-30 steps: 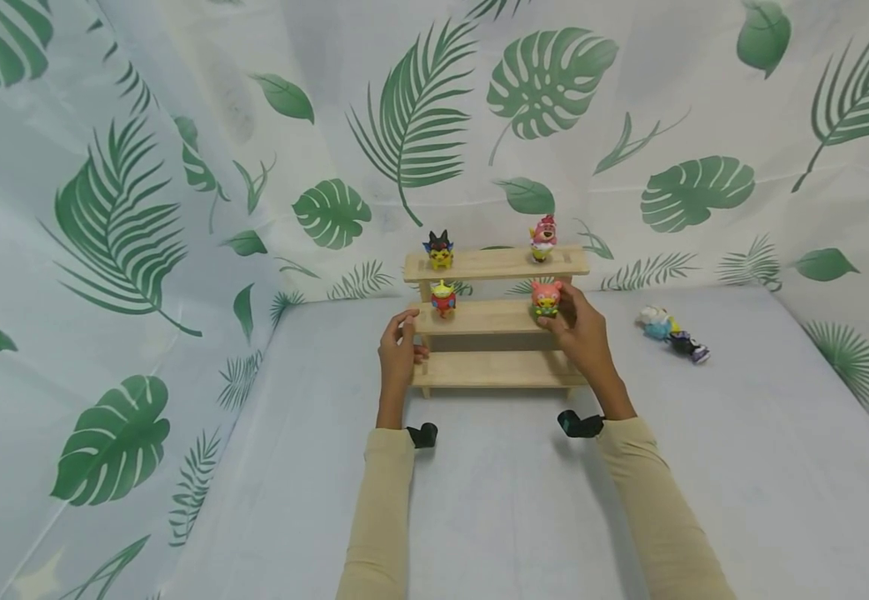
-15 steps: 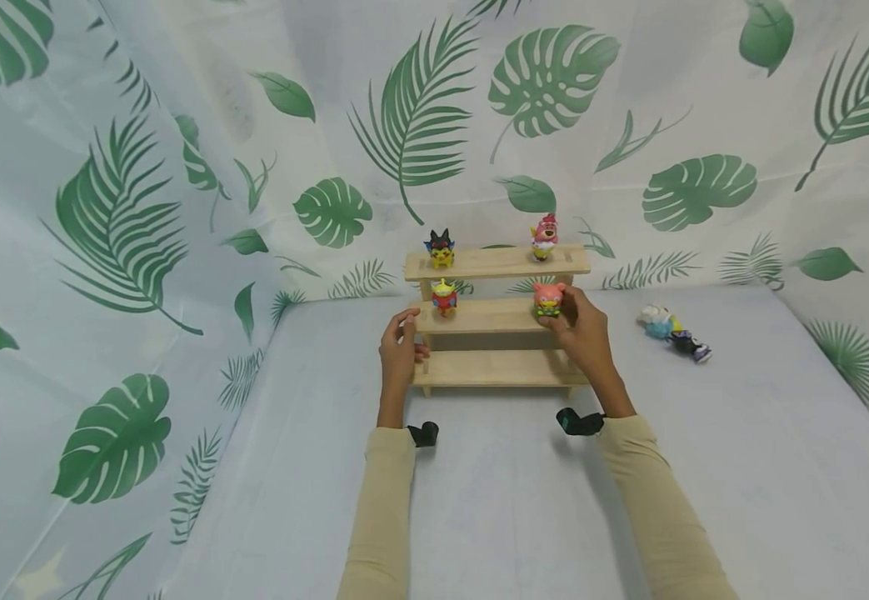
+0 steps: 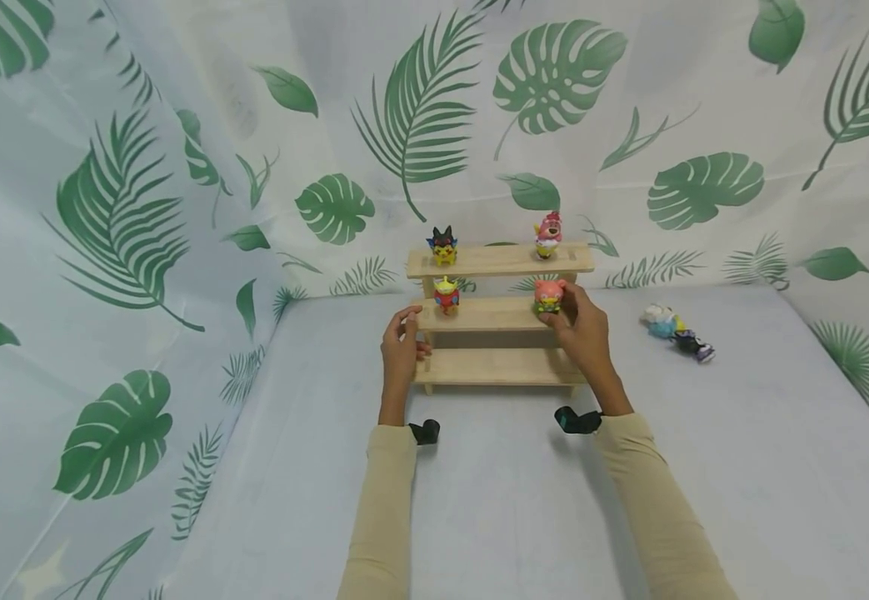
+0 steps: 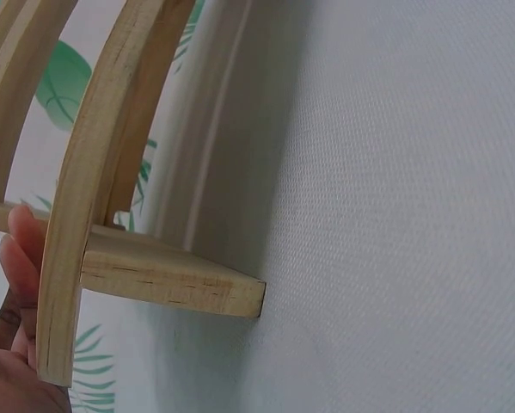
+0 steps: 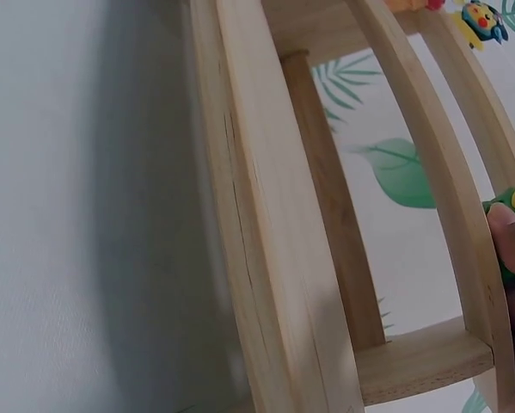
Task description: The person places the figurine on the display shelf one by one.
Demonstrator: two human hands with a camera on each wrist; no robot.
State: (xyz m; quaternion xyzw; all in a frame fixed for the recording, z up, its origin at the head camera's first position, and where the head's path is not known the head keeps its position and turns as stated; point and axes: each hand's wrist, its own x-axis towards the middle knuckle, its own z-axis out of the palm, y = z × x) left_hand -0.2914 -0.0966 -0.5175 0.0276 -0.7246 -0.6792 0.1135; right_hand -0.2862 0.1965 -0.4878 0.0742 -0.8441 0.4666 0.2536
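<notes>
A three-tier wooden display shelf (image 3: 505, 367) stands on the white-covered surface. My left hand (image 3: 402, 350) grips its left end at the middle tier; in the left wrist view, fingertips (image 4: 21, 249) show behind a board's edge. At the right end of the middle tier, my right hand (image 3: 584, 329) pinches a small pink figurine (image 3: 549, 293) with a green lower part. The right wrist view catches only the thumb (image 5: 513, 237) and part of this figurine. A red figurine with a yellow-green head (image 3: 446, 296) stands at the left of the same tier.
The top tier bears a yellow figurine with black ears (image 3: 444, 247) and a pink-red one (image 3: 549, 236). Right of the shelf, more figurines (image 3: 662, 321) lie on the table cover (image 3: 749, 467). A leaf-printed cloth (image 3: 434, 108) hangs close behind the shelf.
</notes>
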